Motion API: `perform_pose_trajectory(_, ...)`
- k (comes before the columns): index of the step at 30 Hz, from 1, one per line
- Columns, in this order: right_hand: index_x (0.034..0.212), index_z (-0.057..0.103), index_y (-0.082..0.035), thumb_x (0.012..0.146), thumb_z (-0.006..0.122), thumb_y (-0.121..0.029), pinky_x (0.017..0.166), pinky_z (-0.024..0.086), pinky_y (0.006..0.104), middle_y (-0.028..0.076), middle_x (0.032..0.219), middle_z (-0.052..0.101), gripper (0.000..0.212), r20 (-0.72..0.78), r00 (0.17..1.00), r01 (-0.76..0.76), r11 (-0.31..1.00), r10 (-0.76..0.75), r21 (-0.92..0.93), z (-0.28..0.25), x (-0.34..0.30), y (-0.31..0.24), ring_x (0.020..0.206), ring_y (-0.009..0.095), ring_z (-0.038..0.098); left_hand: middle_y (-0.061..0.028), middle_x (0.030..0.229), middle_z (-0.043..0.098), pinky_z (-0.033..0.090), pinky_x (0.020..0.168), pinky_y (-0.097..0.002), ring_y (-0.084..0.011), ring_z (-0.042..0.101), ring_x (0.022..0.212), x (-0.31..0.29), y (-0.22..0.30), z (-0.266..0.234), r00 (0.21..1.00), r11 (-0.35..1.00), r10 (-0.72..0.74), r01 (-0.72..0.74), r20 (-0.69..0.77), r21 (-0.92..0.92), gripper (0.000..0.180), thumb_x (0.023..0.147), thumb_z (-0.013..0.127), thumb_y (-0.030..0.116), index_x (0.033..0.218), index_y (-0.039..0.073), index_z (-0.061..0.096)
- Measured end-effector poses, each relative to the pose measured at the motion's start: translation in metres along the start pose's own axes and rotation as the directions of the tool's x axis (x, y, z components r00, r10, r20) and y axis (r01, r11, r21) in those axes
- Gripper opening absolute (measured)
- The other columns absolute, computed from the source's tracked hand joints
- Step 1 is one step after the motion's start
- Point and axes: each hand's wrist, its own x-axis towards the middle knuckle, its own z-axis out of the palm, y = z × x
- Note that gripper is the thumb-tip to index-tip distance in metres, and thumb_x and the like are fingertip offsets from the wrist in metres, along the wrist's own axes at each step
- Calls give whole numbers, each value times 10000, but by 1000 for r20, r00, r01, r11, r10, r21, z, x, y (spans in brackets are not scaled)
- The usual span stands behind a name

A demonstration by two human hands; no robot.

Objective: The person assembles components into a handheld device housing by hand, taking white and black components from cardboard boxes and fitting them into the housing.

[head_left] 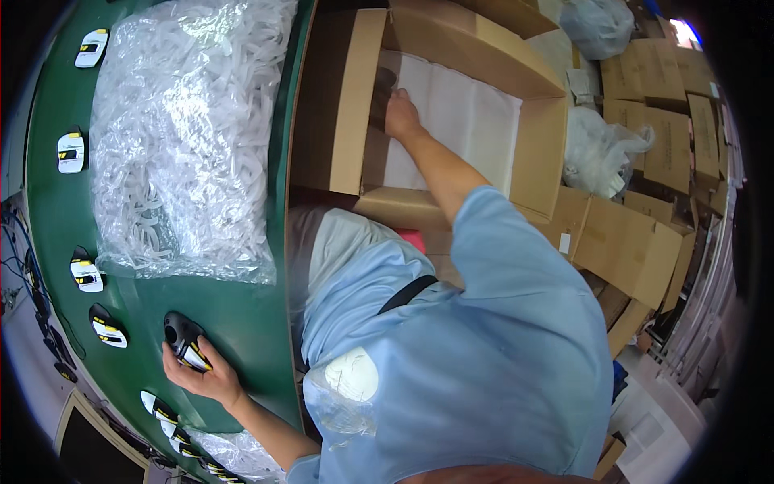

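My left hand (pixel 205 379) rests on the green table, its fingers curled around a black rounded handheld device (pixel 182 332) with a white-and-yellow face. Deep inside an opened cardboard box (pixel 538 153) is my right hand (pixel 401 117). Its fingers close on a dark rounded object (pixel 385 79) against the box's left inner side, too shaded to name. White lining (pixel 459 105) covers the box's bottom. Along the table's left edge lie several similar devices, white, black and yellow, one of them (pixel 108 326) just beyond my left hand.
A large clear plastic bag of translucent curled strips (pixel 189 137) covers much of the green table (pixel 242 323). Another clear bag (pixel 238 452) lies at its near end. Stacked cartons (pixel 629 242) and filled plastic bags (pixel 601 149) stand to the right. A monitor (pixel 93 440) is at lower left.
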Motion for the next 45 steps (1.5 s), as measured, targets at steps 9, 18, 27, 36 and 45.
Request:
perform_pose_trajectory(9,1123,729,6,861,686,39,969,570,418,143,1137,721,267,-427,901,-10,987,79,162,-20,13,2,1127,341,640,-224,1382,617,448,1103,-495,-398,584,1245,-5,-7,6,999,998,-37,36,-3,-55,623,956,821,181,1473,-48,560)
perform_pose_trajectory(18,1220,626,-45,1034,728,-103,787,490,243,3,1038,697,220,-105,994,106,-50,17,993,-159,-102,-17,897,81,610,-226,1432,594,430,1156,-464,-370,580,1316,-12,-7,6,987,935,-157,144,-15,-323,663,957,811,153,1526,-42,532)
perform_pose_trajectory(27,1490,559,-15,964,740,38,845,481,254,-5,989,612,559,-301,656,177,-247,-692,953,-241,-127,-254,930,97,582,-142,1357,696,437,1066,-467,-385,564,1177,21,5,5,994,955,-13,45,110,-294,764,754,935,264,1418,34,635)
perform_pose_trajectory(36,1519,555,3,1023,692,6,859,482,228,-3,1071,602,515,-49,483,189,49,-874,981,-219,-135,-362,975,66,567,-139,1381,678,492,1040,-469,-380,573,1166,5,-10,-12,996,910,-84,90,33,-405,831,719,958,323,1427,37,630)
perform_pose_trajectory(45,1486,566,12,1007,665,78,899,505,268,60,1148,646,493,-177,306,385,-49,-935,922,-208,-139,-347,1044,106,606,-154,1360,667,417,1100,-493,-385,540,1217,1,-9,-10,991,878,-123,88,-44,-471,856,780,890,523,1426,22,636)
